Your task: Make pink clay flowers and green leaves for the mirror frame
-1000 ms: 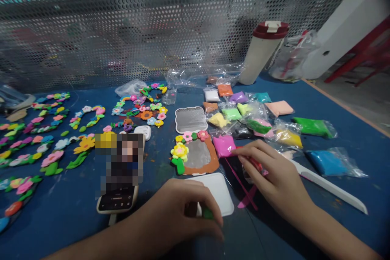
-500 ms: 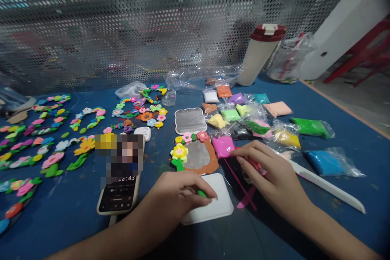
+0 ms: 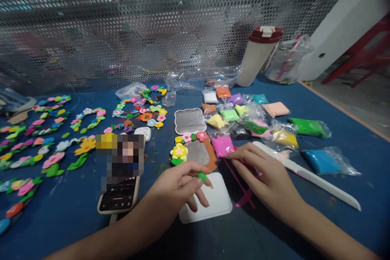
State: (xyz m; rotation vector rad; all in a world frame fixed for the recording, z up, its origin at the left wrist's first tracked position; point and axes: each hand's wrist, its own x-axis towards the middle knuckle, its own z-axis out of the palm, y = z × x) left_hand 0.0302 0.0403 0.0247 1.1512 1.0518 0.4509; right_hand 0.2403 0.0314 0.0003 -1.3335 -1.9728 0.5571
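Note:
My left hand [image 3: 184,185] is over a white rectangular board [image 3: 217,205]. Between its thumb and index finger sits a small green clay ball [image 3: 201,177], the other fingers loosely spread below. My right hand [image 3: 260,170] has its fingertips pinched at the lower corner of a pink clay packet [image 3: 223,146]; the thumb is mostly hidden. Just beyond my left hand lies a small mirror [image 3: 197,153] with a brown clay border, flowers and a smiling yellow face on it. Pink modelling sticks [image 3: 243,195] lie crossed beside the board, partly under my right hand.
Several coloured clay packets [image 3: 276,109] spread at the right, near a white plastic knife [image 3: 323,183]. A plain mirror [image 3: 190,121], a phone [image 3: 120,199] and flower-decorated frames [image 3: 82,146] are left of them. Behind stand a tumbler [image 3: 258,57] and a perforated metal screen [image 3: 122,28].
My left hand has lifted slightly and its fingers have uncurled, bringing the green ball into fuller view. My right hand stays at the pink packet.

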